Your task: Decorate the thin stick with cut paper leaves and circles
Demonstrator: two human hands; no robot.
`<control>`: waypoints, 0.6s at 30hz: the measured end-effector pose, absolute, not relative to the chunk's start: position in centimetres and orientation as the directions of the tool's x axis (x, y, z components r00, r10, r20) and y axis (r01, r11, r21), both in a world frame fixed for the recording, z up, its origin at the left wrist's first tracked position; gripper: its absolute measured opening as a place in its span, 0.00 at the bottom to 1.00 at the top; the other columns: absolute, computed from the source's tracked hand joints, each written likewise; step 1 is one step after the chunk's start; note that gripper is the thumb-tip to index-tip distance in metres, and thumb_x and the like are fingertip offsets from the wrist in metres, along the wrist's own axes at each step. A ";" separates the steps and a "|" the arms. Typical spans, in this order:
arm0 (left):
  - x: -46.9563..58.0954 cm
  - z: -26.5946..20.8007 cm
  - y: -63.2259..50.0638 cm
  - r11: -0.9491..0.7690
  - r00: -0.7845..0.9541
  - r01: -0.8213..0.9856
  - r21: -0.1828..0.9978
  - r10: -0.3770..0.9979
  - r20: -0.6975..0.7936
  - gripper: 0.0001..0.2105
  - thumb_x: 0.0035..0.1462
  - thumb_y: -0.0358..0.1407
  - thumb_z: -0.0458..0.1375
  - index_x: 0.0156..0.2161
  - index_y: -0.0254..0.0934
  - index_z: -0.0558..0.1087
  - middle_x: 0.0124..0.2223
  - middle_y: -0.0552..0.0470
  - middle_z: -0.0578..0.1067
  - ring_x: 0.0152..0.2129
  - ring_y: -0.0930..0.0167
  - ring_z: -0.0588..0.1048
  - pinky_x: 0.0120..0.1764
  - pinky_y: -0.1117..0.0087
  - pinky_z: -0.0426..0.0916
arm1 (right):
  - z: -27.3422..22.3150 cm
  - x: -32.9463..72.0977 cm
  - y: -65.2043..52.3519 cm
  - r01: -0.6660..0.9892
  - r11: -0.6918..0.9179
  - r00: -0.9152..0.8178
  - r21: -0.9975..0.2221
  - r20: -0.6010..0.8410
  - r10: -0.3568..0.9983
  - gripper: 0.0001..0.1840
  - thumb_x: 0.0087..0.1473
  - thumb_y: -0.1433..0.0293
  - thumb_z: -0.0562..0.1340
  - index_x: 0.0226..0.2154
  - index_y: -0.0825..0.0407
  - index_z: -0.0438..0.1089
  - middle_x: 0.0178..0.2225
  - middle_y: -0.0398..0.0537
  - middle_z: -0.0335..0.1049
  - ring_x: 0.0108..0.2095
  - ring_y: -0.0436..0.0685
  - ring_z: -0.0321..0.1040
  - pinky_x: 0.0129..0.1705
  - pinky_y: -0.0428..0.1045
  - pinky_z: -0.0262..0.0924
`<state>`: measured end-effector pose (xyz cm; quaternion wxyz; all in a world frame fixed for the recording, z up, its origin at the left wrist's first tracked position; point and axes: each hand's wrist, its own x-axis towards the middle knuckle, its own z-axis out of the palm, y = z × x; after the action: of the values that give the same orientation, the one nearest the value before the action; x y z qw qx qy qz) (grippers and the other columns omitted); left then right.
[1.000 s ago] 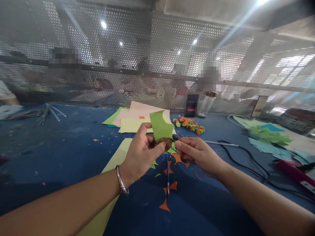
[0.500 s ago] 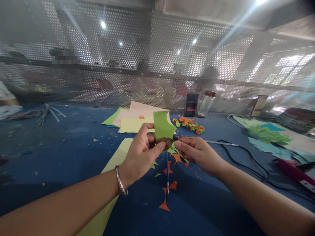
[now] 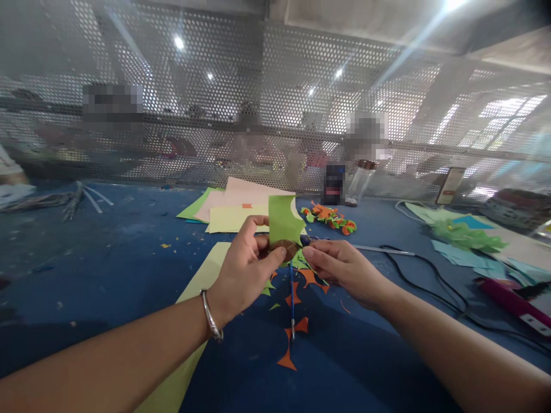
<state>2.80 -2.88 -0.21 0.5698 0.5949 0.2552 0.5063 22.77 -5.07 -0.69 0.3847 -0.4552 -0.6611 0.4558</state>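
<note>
My left hand [image 3: 252, 261] is closed on a piece of green paper [image 3: 284, 218] with curved bites cut from its right edge. A brown round disc [image 3: 289, 250] lies against the lower part of that paper, under my left thumb. My right hand [image 3: 338, 264] is pinched shut at the paper's right edge, and what its fingertips hold is mostly hidden. Below the hands, a blue pen [image 3: 293, 304] lies on the table among orange paper scraps [image 3: 289, 355] and green scraps [image 3: 267, 287].
Coloured paper sheets [image 3: 241, 198] lie at the back, with orange and green paper curls [image 3: 329, 215] beside them. A yellow-green sheet [image 3: 200, 292] extends under my left arm. At right are a black cable [image 3: 443, 281], a magenta power strip [image 3: 508, 298] and blue paper pieces [image 3: 467, 258]. A perforated screen [image 3: 206, 132] stands behind.
The green paper and brown disc have turned slightly in my left hand, and the paper's right edge now shows a different outline. My right fingertips have shifted slightly left.
</note>
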 end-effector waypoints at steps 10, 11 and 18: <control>2.7 -0.5 -2.6 -0.237 0.383 -0.214 0.948 0.872 0.305 0.22 0.55 0.31 0.64 0.52 0.40 0.60 0.38 0.48 0.81 0.34 0.67 0.79 0.41 0.64 0.71 | -0.5 22.2 -5.0 0.434 0.323 -0.143 -0.841 0.290 0.946 0.20 0.55 0.51 0.65 0.31 0.50 0.65 0.22 0.36 0.53 0.23 0.48 0.47 0.24 0.47 0.43; 2.7 -0.5 -2.8 -0.253 0.403 -0.194 0.948 0.861 0.312 0.22 0.55 0.31 0.64 0.52 0.40 0.61 0.37 0.48 0.80 0.33 0.67 0.78 0.40 0.65 0.71 | -0.5 22.0 -5.0 0.426 0.317 -0.133 -0.847 0.288 0.948 0.19 0.54 0.52 0.65 0.33 0.50 0.66 0.22 0.36 0.53 0.23 0.48 0.48 0.24 0.47 0.43; 2.9 -1.3 -3.2 -0.244 0.461 -0.141 0.959 0.841 0.282 0.22 0.55 0.31 0.63 0.52 0.42 0.61 0.33 0.53 0.77 0.30 0.68 0.76 0.33 0.68 0.68 | -0.7 21.5 -5.1 0.277 0.310 -0.167 -0.910 0.272 0.948 0.15 0.52 0.60 0.66 0.27 0.51 0.64 0.23 0.37 0.52 0.24 0.48 0.48 0.25 0.47 0.45</control>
<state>2.86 -3.16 -1.27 0.5529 0.6518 0.2685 0.4442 21.47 -5.08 -0.74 0.4555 -0.4575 -0.6690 0.3683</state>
